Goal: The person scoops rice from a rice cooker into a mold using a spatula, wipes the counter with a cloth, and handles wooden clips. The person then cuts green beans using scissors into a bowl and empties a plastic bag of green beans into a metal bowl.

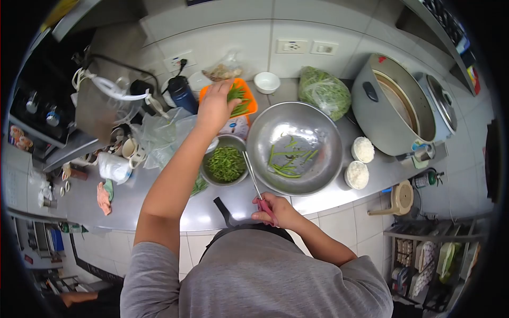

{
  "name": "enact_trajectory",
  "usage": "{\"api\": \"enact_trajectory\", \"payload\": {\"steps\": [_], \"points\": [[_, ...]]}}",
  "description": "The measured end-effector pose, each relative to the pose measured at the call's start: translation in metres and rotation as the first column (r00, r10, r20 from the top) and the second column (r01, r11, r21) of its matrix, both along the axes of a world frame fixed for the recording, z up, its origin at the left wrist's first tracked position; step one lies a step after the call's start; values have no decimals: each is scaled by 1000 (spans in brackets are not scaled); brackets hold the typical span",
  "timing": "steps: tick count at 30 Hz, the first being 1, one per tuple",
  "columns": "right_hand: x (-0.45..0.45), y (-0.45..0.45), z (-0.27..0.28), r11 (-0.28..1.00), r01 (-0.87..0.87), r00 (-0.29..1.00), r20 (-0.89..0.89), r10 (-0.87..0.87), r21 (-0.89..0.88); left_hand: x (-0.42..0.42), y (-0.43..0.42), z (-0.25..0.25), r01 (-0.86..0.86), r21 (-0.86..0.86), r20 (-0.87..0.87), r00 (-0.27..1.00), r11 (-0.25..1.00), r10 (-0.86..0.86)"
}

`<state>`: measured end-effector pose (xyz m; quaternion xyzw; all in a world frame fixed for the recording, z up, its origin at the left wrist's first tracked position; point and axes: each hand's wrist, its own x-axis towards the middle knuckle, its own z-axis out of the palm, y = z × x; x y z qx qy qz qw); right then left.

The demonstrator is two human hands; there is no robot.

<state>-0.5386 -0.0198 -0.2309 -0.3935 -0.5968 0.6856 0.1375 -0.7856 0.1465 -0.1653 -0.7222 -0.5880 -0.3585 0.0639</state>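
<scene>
My left hand (214, 106) reaches to the orange basket (251, 96) of green beans (239, 99), its fingers apart over the basket's left side. In my right hand (273, 210) are red-handled scissors (254, 177), pointing up and away from me between two bowls. The large metal bowl (326, 153) holds a few long green pieces (286, 168). To its left a smaller metal bowl (243, 144) is filled with cut green pieces (226, 163). A black-handled utensil (222, 211) lies at the counter's front edge.
Two containers of white food (357, 175) stand right of the large bowl. Behind are a bag of greens (324, 93), a white bowl (266, 82) and a large grey pot (366, 122). Plastic bags (159, 138) and mugs (131, 150) are on the left.
</scene>
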Motion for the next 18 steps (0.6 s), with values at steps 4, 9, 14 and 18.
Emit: {"api": "enact_trajectory", "payload": {"steps": [4, 9, 14, 18], "points": [[57, -1, 9, 961, 268, 944, -218, -246, 76, 77, 7, -43, 268, -206, 15, 963, 941, -271], [137, 8, 12, 853, 516, 837, -250, -486, 71, 138, 13, -135, -93, -820, -286, 921, 565, -264], [169, 4, -3, 790, 609, 763, -326, -559, 71, 151, 24, -142, -87, -793, -260, 944, 603, -205], [173, 5, -4, 795, 606, 768, -276, -578, 21, 162, 23, -152, -151, -740, -325, 934, 656, -151]]}}
